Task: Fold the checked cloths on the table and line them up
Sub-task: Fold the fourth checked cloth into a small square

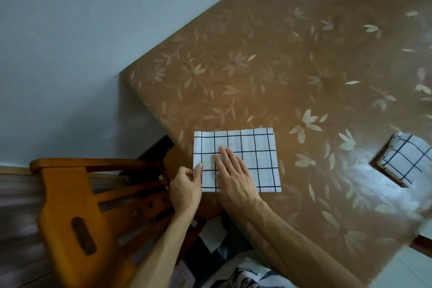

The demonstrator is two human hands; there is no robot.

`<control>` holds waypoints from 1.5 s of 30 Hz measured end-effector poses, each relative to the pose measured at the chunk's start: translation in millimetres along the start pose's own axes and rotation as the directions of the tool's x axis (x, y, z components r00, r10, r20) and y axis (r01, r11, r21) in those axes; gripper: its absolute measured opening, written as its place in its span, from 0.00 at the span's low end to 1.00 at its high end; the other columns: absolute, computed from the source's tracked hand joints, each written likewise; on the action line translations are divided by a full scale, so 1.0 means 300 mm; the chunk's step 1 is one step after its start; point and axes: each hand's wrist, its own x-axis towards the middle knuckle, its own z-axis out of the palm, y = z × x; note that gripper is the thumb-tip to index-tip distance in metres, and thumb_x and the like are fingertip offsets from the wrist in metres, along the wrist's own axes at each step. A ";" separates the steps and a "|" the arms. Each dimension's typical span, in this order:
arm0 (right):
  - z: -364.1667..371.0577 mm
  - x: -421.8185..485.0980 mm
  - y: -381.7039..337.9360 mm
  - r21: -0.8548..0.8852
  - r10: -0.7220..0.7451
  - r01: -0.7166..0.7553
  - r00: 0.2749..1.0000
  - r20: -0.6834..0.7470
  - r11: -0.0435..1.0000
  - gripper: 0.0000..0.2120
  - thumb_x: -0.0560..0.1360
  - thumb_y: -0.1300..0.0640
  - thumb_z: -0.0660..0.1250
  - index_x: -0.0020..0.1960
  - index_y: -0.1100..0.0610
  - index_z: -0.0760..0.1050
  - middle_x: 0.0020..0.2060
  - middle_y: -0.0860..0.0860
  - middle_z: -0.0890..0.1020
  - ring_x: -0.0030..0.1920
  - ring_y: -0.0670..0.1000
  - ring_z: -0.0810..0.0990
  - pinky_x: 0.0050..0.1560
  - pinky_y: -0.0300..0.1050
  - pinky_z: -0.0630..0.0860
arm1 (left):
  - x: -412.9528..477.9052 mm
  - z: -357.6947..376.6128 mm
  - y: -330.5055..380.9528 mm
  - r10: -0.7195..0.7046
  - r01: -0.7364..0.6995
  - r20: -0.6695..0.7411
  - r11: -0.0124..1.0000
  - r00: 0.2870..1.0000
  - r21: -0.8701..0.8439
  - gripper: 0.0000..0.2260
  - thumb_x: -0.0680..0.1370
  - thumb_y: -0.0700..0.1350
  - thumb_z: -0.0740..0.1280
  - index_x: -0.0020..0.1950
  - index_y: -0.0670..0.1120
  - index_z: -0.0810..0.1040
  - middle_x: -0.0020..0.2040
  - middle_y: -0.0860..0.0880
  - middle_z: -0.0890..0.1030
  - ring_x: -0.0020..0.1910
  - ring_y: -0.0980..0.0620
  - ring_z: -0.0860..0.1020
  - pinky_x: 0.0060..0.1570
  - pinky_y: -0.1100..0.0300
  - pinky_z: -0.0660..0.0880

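Observation:
A white cloth with a black check pattern (pixel 254 149) lies folded flat as a rectangle near the table's left corner. My right hand (pixel 233 175) rests palm down on its left half, fingers spread. My left hand (pixel 185 186) pinches the cloth's left edge between thumb and fingers. A second checked cloth (pixel 404 159), folded smaller, lies on the table at the right, partly cut off by the frame edge.
The table (pixel 280 65) is covered with a brown leaf-patterned sheet; its corner and edge run just left of the cloth. A wooden chair (pixel 77 206) stands at the lower left beside the table. A pale wall fills the upper left.

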 end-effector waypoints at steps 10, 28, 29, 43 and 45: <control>-0.034 -0.095 0.254 -0.123 0.130 -0.137 0.989 -0.066 0.983 0.33 0.81 0.37 0.44 0.80 0.52 0.42 0.79 0.52 0.42 0.79 0.52 0.40 0.77 0.52 0.42 | 0.007 0.001 -0.028 -0.031 0.042 0.123 0.996 0.992 -0.085 0.22 0.77 0.65 0.61 0.44 0.45 0.74 0.37 0.50 0.78 0.36 0.54 0.77 0.31 0.62 0.69; -0.031 -0.100 0.281 -0.147 0.121 -0.130 0.990 -0.073 0.981 0.34 0.81 0.36 0.41 0.80 0.54 0.45 0.80 0.54 0.46 0.79 0.53 0.43 0.76 0.52 0.43 | 0.118 0.109 0.040 0.583 -0.639 0.306 0.533 0.752 0.555 0.33 0.81 0.67 0.47 0.82 0.54 0.43 0.82 0.45 0.41 0.81 0.44 0.42 0.77 0.39 0.46; -0.031 -0.101 0.283 -0.144 0.122 -0.131 0.990 -0.071 0.981 0.34 0.81 0.36 0.40 0.80 0.53 0.45 0.80 0.54 0.45 0.79 0.53 0.43 0.76 0.52 0.43 | 0.127 0.099 0.026 0.557 -0.606 0.288 0.551 0.779 0.573 0.34 0.81 0.68 0.47 0.82 0.54 0.41 0.82 0.45 0.40 0.81 0.44 0.41 0.77 0.39 0.45; -0.077 -0.093 0.263 -0.123 0.134 -0.143 0.988 -0.079 0.982 0.32 0.79 0.38 0.51 0.79 0.53 0.56 0.79 0.55 0.56 0.79 0.56 0.52 0.76 0.52 0.40 | -0.007 -0.017 0.031 0.017 -0.018 0.008 0.998 1.000 0.057 0.21 0.80 0.55 0.65 0.67 0.45 0.70 0.61 0.44 0.77 0.50 0.50 0.76 0.45 0.56 0.77; -0.090 -0.093 0.250 -0.136 0.142 -0.155 0.985 -0.100 0.978 0.33 0.77 0.40 0.57 0.77 0.54 0.60 0.77 0.56 0.61 0.78 0.56 0.56 0.76 0.56 0.41 | -0.009 -0.038 0.029 -0.085 0.096 0.113 0.991 0.990 -0.095 0.16 0.80 0.54 0.67 0.61 0.44 0.74 0.54 0.46 0.80 0.48 0.51 0.77 0.43 0.58 0.77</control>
